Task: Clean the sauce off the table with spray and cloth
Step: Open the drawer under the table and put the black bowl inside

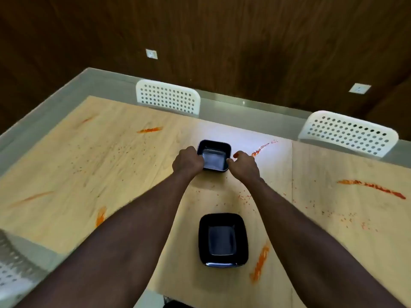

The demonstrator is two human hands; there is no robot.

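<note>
A light wooden table (124, 174) carries several orange-red sauce streaks, such as one at the far right (371, 188), one near the front (260, 263) and one at the back (149, 130), plus fine splatter. A small black square dish (215, 157) sits at the table's middle. My left hand (188, 162) grips its left rim and my right hand (243, 164) pinches its right rim. No spray bottle or cloth is in view.
A second black rectangular dish (223, 240) lies nearer to me between my forearms. Two white perforated chairs (168, 97) (349, 133) stand at the table's far side, a third chair (13, 263) at the near left. A dark wood wall rises behind.
</note>
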